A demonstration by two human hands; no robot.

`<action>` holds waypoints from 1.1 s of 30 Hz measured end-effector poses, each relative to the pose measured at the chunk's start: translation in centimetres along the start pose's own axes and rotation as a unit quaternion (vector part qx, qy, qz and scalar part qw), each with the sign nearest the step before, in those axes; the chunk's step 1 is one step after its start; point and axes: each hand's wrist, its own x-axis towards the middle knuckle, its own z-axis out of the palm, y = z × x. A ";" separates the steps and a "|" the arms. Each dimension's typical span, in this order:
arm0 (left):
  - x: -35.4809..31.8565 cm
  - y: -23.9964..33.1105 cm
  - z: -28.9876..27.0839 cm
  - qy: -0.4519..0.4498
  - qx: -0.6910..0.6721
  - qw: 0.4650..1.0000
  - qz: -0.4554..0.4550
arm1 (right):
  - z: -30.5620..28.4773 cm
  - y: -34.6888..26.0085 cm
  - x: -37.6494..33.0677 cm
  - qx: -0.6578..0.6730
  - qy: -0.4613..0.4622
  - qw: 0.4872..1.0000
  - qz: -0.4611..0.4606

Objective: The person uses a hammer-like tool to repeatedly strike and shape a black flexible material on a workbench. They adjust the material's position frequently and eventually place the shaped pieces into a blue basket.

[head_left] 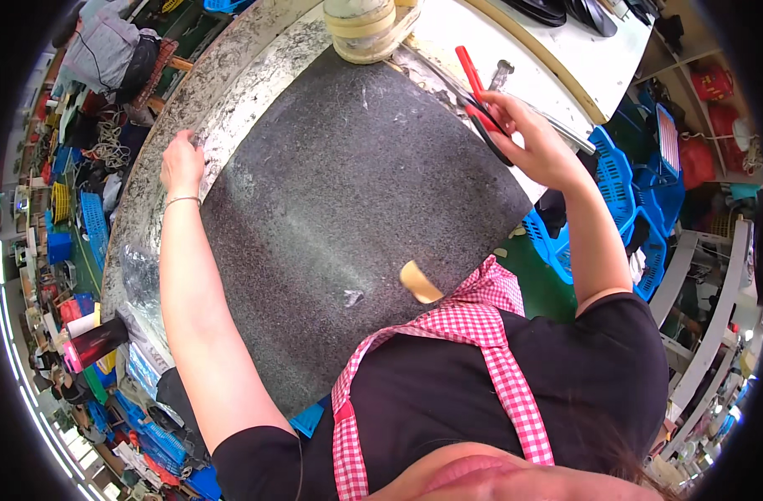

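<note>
My right hand (532, 138) is at the far right corner of a dark, speckled mat (331, 175), its fingers round a hand tool with red and black handles (469, 71). Whether this is scissors or pliers I cannot tell. Close beside it lies a grey metal tool (501, 75). My left hand (183, 165) is off the mat's left side, over the pale, stained worktop (256, 92). Its fingers are curled together, and a small dark bit shows at their tips, too small to name. A curved tan piece (420, 282) lies on the mat near my apron.
A cream, banded round post or roll (361, 29) stands at the mat's far corner. To the right are blue plastic crates (611, 179) and a white table (565, 63) with black items. A dark bottle with a pink end (93, 344) is at the left.
</note>
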 end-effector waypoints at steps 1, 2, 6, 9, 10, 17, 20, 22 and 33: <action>0.0 0.0 0.0 -0.009 0.026 0.999 0.022 | -0.1 -0.7 1.3 -0.032 0.009 0.999 0.009; 0.1 -0.2 -0.2 -0.018 0.054 0.997 0.042 | 0.0 -1.2 2.6 -0.062 0.018 0.998 0.017; -1.0 2.7 -1.8 -0.055 0.134 0.987 0.063 | 1.2 1.4 7.4 -0.317 0.017 0.947 0.036; -2.7 3.2 -3.0 -0.018 0.112 0.990 0.085 | 0.3 2.0 7.2 -0.326 0.005 0.945 -0.001; -3.5 2.9 -2.9 0.021 0.085 0.991 0.097 | -0.8 2.0 6.4 -0.318 -0.023 0.948 0.005; -5.7 15.3 -5.3 0.176 -0.181 0.899 0.358 | 0.6 3.6 7.5 -0.204 0.079 0.974 -0.064; -7.2 22.3 -6.4 0.134 -0.213 0.854 0.456 | 0.1 5.7 5.8 -0.180 0.185 0.964 -0.064; -7.9 25.9 -6.0 0.082 -0.241 0.833 0.492 | -0.8 6.8 2.1 -0.209 0.100 0.973 0.019; -4.6 33.0 -2.2 0.103 -0.197 0.822 0.524 | -3.4 11.8 -0.5 -0.319 0.264 0.909 -0.052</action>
